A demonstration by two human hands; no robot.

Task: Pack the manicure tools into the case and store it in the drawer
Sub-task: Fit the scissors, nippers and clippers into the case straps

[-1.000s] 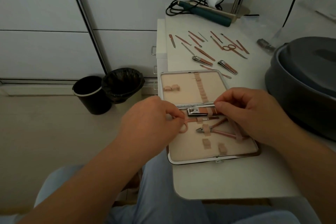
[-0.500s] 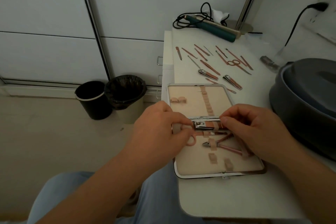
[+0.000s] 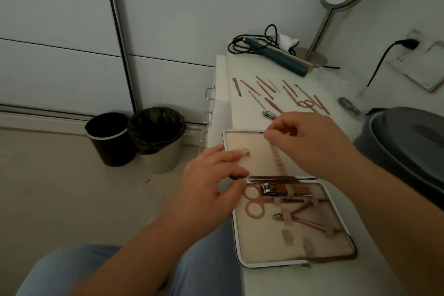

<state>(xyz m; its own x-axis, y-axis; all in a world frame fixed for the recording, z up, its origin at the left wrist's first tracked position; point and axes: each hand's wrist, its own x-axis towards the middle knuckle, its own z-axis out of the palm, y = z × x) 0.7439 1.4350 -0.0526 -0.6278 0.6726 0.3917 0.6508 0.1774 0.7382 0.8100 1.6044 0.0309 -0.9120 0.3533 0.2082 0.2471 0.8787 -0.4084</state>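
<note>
The case (image 3: 288, 199) lies open flat at the surface's (image 3: 312, 279) near edge, so the elastic loops face up for loading. Clipper, scissors and nippers are already strapped in. Left hand (image 3: 211, 182) rests on the padded lid, fingers spread, probably steadying it. Right hand (image 3: 310, 144) reaches toward the thin loose tools (image 3: 276, 91) further back, fingers pinched; can't tell on what.

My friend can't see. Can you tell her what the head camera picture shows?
Two hands work over an open beige manicure case on a white table: the left hand rests on its edge, and the right hand pinches a thin tool. Rose-gold scissors, a clipper and nippers are strapped in; more thin rose-gold tools lie behind.
</note>
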